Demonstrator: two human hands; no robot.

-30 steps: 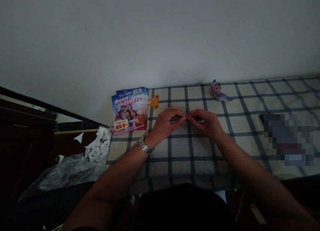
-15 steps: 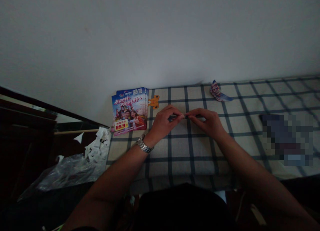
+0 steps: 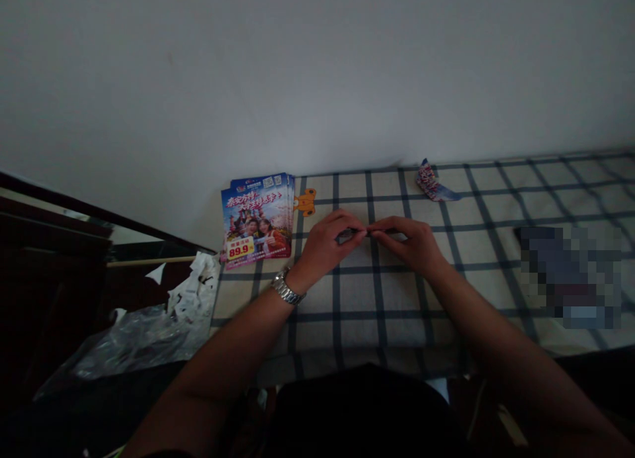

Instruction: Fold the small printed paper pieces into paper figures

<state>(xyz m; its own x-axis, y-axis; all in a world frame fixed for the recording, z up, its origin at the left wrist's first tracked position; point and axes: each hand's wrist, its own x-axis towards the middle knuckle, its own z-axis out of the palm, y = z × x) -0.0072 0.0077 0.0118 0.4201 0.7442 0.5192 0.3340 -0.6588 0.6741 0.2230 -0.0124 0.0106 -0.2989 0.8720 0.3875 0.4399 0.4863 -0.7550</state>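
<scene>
My left hand point(image 3: 337, 233), with a metal watch point(image 3: 286, 287) on its wrist, is closed in a pinch above the checked cloth. Opposite it, my right hand point(image 3: 405, 238) pinches too, and the fingertips of both meet. Whatever small thing sits between them is hidden by the fingers. Left of my left hand lies a stack of printed flyers point(image 3: 258, 223), the top one blue and pink with a yellow price box. Beyond my right hand, near the wall, rests a folded, creased piece of printed paper point(image 3: 434, 183).
The checked cloth point(image 3: 357, 325) covers the surface up to a pale wall point(image 3: 317, 74). An orange bear-shaped figure point(image 3: 305, 202) shows beside the flyers. At right is a blurred-out dark object point(image 3: 560, 266). Clear plastic point(image 3: 133, 342) and torn white paper point(image 3: 193, 292) lie off the left edge.
My fingertips have drawn slightly closer together, and the small thing glimpsed between them is now less visible. Flyers and folded paper have stayed in place.
</scene>
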